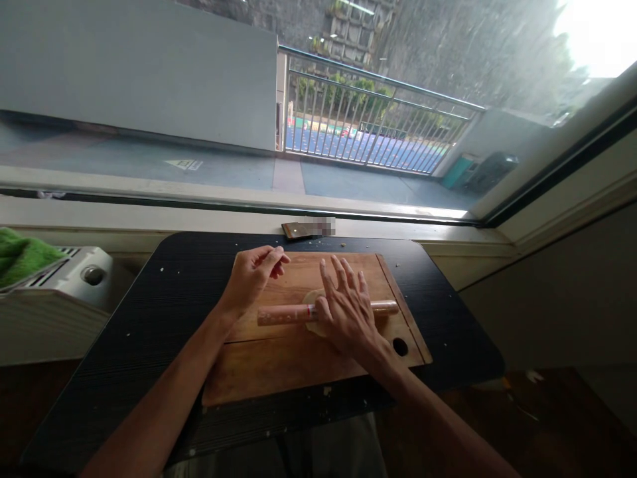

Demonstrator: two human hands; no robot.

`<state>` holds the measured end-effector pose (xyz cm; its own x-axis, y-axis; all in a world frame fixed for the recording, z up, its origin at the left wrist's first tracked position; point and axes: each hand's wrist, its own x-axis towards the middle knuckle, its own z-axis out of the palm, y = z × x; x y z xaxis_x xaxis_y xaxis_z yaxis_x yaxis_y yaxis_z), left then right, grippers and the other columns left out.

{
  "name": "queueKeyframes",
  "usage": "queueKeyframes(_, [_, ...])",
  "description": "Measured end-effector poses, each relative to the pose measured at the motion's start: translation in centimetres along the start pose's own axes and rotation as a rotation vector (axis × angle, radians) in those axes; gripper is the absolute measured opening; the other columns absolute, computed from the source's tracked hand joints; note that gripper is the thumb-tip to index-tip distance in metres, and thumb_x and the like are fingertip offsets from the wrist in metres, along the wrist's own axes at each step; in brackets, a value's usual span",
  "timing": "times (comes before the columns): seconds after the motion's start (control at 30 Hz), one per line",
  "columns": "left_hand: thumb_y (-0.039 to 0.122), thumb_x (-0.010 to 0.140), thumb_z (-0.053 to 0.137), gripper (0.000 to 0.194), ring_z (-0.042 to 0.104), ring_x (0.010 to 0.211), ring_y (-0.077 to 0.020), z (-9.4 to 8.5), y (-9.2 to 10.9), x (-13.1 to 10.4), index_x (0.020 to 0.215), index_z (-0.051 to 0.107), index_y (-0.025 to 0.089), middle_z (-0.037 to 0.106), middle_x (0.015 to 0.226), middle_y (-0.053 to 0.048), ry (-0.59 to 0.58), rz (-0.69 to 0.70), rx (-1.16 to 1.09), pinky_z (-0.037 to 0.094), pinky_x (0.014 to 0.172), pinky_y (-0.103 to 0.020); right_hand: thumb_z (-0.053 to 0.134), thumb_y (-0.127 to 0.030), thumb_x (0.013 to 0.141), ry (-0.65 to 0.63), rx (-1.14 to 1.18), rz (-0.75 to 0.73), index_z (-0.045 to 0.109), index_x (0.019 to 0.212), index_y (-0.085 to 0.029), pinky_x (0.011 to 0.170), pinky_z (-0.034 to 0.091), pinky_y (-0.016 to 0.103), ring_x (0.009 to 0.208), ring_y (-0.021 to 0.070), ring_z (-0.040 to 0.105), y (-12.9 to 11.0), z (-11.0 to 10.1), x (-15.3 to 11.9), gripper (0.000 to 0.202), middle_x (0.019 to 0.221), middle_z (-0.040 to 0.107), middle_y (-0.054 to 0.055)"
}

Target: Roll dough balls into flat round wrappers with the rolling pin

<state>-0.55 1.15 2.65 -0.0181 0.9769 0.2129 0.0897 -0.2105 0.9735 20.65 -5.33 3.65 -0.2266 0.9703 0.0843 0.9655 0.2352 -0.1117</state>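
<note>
My right hand (344, 302) lies flat across a wooden rolling pin (283, 315), palm down, its fingers stretched out and spread apart. Beneath the pin and that hand is a pale, flat piece of dough (313, 328), mostly covered. My left hand (259, 269) hovers by the upper left of the wooden cutting board (279, 362), apart from the pin. Its fingers are curled with the thumb against them, and nothing shows in them. The board rests on a black table (134, 345).
A flat dark object (297, 230), partly pixelated, lies at the table's far edge by the window sill. Small pale crumbs dot the tabletop. On the left stands a white unit (74, 292) with a green cloth (24, 255) on top. A window with a railing outside faces me.
</note>
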Motion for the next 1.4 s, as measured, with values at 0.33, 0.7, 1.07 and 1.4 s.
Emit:
queueKeyframes(0.33, [0.046,0.092,0.066,0.036,0.056,0.059,-0.0136,0.2,-0.6,0.2,0.071,0.077,0.019,0.063,0.06,-0.002,0.107,-0.007,-0.097,0.046,0.059,-0.026,0.042,-0.051,0.112,-0.028,0.016,-0.04,0.029,0.178,-0.025,0.137,0.016,0.068,0.172,0.0368,0.011,0.7,0.4,5.1,0.072,0.184,0.026,0.012])
queueKeyframes(0.7, [0.046,0.091,0.068,0.034,0.059,0.058,-0.0129,0.4,-1.2,-0.1,0.075,0.078,0.017,0.066,0.062,-0.002,0.021,-0.067,-0.051,0.047,0.058,-0.024,0.045,-0.056,0.111,0.012,0.042,-0.037,0.038,0.175,-0.03,0.136,0.024,0.062,0.17,0.035,0.024,-0.9,-0.3,-0.5,0.069,0.179,0.04,0.009])
queueKeyframes(1.07, [0.046,0.089,0.07,0.034,0.057,0.057,-0.0118,0.3,-1.6,0.1,0.073,0.08,0.017,0.064,0.061,-0.001,0.041,-0.078,-0.086,0.044,0.057,-0.022,0.049,-0.059,0.11,0.015,0.111,0.051,0.037,0.175,-0.03,0.136,0.022,0.059,0.168,0.0347,0.027,-0.6,0.5,3.9,0.072,0.178,0.041,0.01])
queueKeyframes(1.4, [0.046,0.09,0.071,0.033,0.058,0.061,-0.0128,0.3,-2.0,0.0,0.075,0.08,0.018,0.066,0.065,-0.001,0.042,-0.064,-0.11,0.044,0.059,-0.023,0.051,-0.044,0.109,0.073,0.119,-0.054,0.044,0.17,-0.023,0.125,0.037,0.053,0.148,0.0324,0.047,0.2,0.3,7.7,0.064,0.158,0.058,0.016])
